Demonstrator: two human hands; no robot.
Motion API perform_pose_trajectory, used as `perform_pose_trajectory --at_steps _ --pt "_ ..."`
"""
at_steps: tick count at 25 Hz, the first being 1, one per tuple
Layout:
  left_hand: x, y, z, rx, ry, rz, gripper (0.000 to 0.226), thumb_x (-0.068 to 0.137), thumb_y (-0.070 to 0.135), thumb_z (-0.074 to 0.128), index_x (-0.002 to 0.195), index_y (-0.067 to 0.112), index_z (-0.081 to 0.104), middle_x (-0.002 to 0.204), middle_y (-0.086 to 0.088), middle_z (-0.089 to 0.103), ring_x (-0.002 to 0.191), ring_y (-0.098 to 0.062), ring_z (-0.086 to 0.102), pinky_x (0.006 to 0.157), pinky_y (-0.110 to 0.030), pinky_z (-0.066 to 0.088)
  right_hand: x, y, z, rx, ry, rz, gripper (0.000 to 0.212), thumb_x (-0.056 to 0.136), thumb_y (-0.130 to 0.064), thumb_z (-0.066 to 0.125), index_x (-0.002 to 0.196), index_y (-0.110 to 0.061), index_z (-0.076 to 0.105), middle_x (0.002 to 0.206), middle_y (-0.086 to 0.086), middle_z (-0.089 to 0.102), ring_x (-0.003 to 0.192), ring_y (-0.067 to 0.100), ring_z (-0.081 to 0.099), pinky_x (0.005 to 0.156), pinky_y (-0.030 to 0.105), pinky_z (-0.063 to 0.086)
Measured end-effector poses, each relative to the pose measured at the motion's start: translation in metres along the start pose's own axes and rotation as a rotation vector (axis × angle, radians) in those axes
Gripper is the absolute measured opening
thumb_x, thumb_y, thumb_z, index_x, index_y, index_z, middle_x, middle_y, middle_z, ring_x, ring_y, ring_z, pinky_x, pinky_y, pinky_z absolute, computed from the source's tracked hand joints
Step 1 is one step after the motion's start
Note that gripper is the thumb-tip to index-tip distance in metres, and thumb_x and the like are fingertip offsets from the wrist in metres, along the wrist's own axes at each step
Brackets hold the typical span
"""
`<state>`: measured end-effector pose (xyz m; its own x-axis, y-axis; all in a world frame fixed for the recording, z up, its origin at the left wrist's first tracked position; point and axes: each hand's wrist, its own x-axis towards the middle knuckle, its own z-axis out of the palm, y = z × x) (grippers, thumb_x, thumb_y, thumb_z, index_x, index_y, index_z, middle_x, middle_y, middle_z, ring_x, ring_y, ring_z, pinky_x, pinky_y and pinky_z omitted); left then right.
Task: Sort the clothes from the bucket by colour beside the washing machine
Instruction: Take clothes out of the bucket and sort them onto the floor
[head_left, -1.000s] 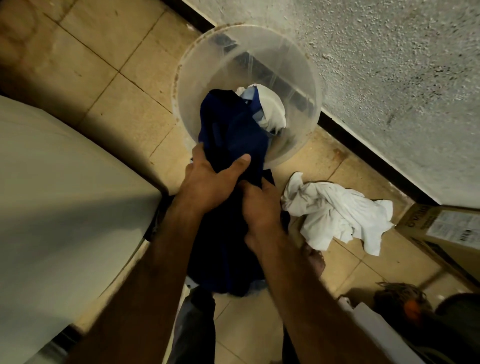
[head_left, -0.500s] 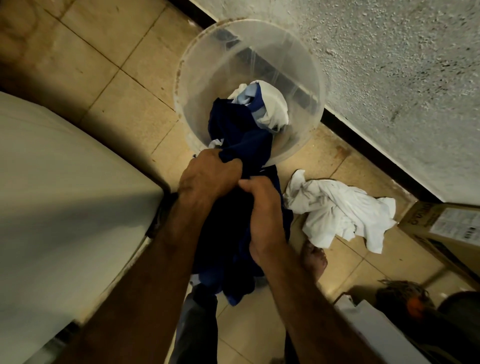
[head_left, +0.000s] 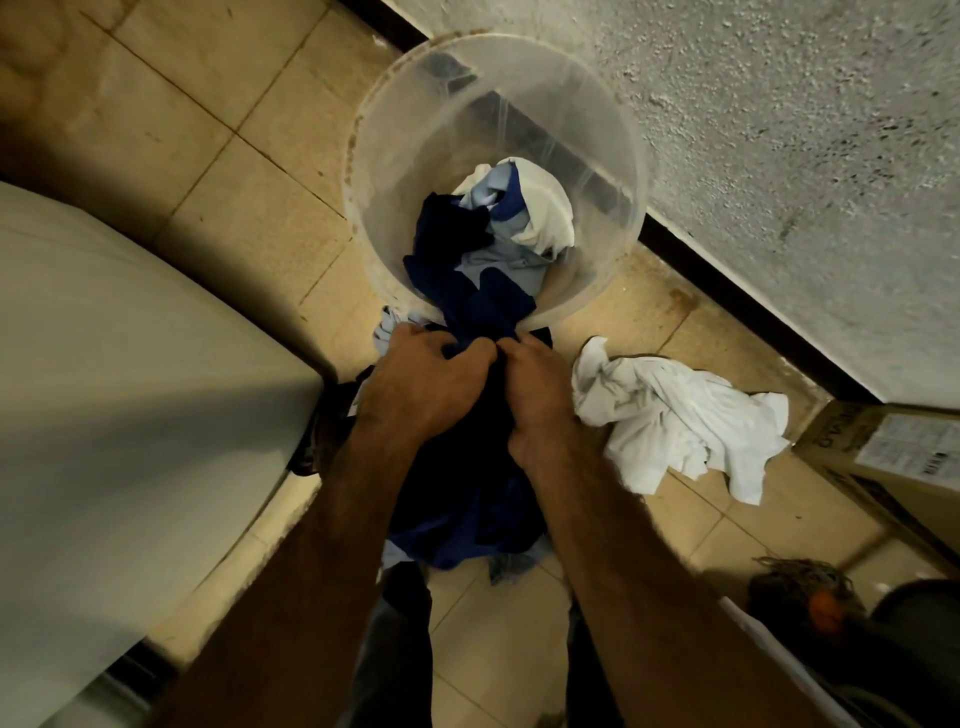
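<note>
Your left hand (head_left: 427, 385) and right hand (head_left: 540, 397) both grasp the navy garment (head_left: 457, 514), fingers curled into the fabric, knuckles nearly touching, just in front of the near rim of the translucent bucket (head_left: 415, 130). The navy garment runs from inside the bucket, over that near rim, through both hands, and hangs down between your forearms toward the tiled floor (head_left: 182, 130). A pale striped piece of cloth (head_left: 387, 332) shows just beyond your left hand, against the outside of the bucket; you cannot tell which garment it belongs to. Inside the bucket, a bundle of white and light-blue clothes (head_left: 540, 213) lies on the far side of the navy fabric, touching it. The bucket stands on the floor close to the rough plastered wall (head_left: 779, 156). The washing machine (head_left: 130, 389) stands to your left, its corner near your left forearm. A crumpled white garment (head_left: 675, 426) lies on the floor to the right of your right hand, apart from the bucket and near the dark skirting strip (head_left: 727, 306). A cardboard box (head_left: 893, 457) with a printed label sits on the floor further right, just beyond the white garment.
</note>
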<state>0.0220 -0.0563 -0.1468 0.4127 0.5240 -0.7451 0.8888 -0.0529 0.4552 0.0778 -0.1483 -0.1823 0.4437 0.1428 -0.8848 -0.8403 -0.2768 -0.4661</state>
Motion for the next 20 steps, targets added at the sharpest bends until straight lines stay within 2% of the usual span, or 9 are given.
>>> perform_pose_trajectory --at_steps 2,3,5,7,9,11,14,17,20 --pt "-0.002 -0.002 0.0 -0.082 0.031 0.06 0.07 0.059 0.063 0.059 0.116 0.023 0.058 0.133 -0.005 0.05 0.112 -0.028 0.059 0.096 -0.05 0.053 -0.011 0.004 0.004 0.113 0.057 0.084 0.015 0.086 -0.015 0.062 0.089 -0.002 0.068 0.084 0.017 0.067 0.078 0.031 0.066 0.063 0.03 0.053" --pt "0.0 -0.003 -0.003 -0.178 -0.025 0.068 0.089 0.057 0.058 0.062 0.138 0.025 0.046 0.141 -0.002 0.044 0.122 -0.025 0.054 0.101 -0.045 0.05 -0.019 0.006 0.005 0.214 0.021 0.148 0.024 0.08 -0.022 0.065 0.09 -0.001 0.072 0.09 0.019 0.072 0.086 0.036 0.069 0.072 0.04 0.058" --pt "0.001 0.001 -0.008 -0.356 -0.239 0.027 0.099 0.06 0.039 0.067 0.153 0.028 0.034 0.142 -0.001 0.05 0.12 -0.02 0.056 0.097 -0.034 0.049 -0.035 0.011 0.003 0.335 -0.089 0.212 0.04 0.079 -0.033 0.064 0.104 -0.006 0.077 0.11 0.022 0.074 0.103 0.04 0.07 0.092 0.052 0.057" --pt "0.0 0.004 -0.014 -0.348 -0.385 0.056 0.07 0.062 0.028 0.063 0.132 0.023 0.062 0.12 -0.009 0.069 0.104 -0.02 0.065 0.089 -0.035 0.053 -0.047 0.014 -0.004 0.404 -0.175 0.262 0.035 0.092 -0.036 0.056 0.104 -0.012 0.078 0.11 0.019 0.075 0.099 0.035 0.07 0.09 0.047 0.057" --pt "-0.001 0.003 -0.013 -0.227 -0.33 0.082 0.036 0.064 0.029 0.06 0.093 0.017 0.076 0.094 -0.013 0.075 0.09 -0.024 0.07 0.092 -0.047 0.056 -0.051 0.017 -0.006 0.391 -0.163 0.24 0.03 0.093 -0.034 0.055 0.094 -0.015 0.079 0.1 0.013 0.077 0.092 0.031 0.071 0.084 0.044 0.057" --pt "-0.002 -0.005 -0.009 -0.11 -0.198 0.054 0.03 0.068 0.04 0.057 0.083 0.021 0.075 0.08 -0.004 0.076 0.082 -0.025 0.072 0.087 -0.051 0.058 -0.042 0.024 -0.005 0.296 -0.014 0.155 0.028 0.083 -0.036 0.066 0.098 -0.016 0.077 0.102 0.01 0.078 0.096 0.031 0.073 0.087 0.047 0.06" --pt "-0.003 -0.02 -0.004 0.086 -0.08 0.019 0.036 0.076 0.052 0.054 0.077 0.02 0.071 0.071 -0.002 0.072 0.073 -0.025 0.07 0.079 -0.046 0.06 -0.024 0.037 -0.01 0.198 0.182 0.048 0.049 0.073 -0.039 0.075 0.115 -0.016 0.066 0.111 0.01 0.073 0.101 0.029 0.071 0.091 0.05 0.06" --pt "-0.004 -0.042 0.001 0.402 -0.107 0.045 0.04 0.082 0.058 0.058 0.078 0.02 0.069 0.08 0.002 0.07 0.082 -0.022 0.066 0.079 -0.035 0.056 -0.002 0.064 -0.03 -0.197 0.329 -0.092 0.061 0.079 -0.049 0.072 0.132 -0.023 0.055 0.131 0.006 0.061 0.119 0.026 0.061 0.102 0.047 0.052" --pt "0.001 -0.074 0.023 0.729 -0.047 0.181 0.048 0.084 0.058 0.063 0.116 0.024 0.061 0.131 -0.008 0.055 0.121 -0.032 0.054 0.091 -0.043 0.052 0.027 0.103 -0.057 -0.443 0.277 0.065 0.092 0.076 -0.067 0.065 0.155 -0.032 0.034 0.157 0.009 0.04 0.14 0.036 0.044 0.115 0.05 0.04"
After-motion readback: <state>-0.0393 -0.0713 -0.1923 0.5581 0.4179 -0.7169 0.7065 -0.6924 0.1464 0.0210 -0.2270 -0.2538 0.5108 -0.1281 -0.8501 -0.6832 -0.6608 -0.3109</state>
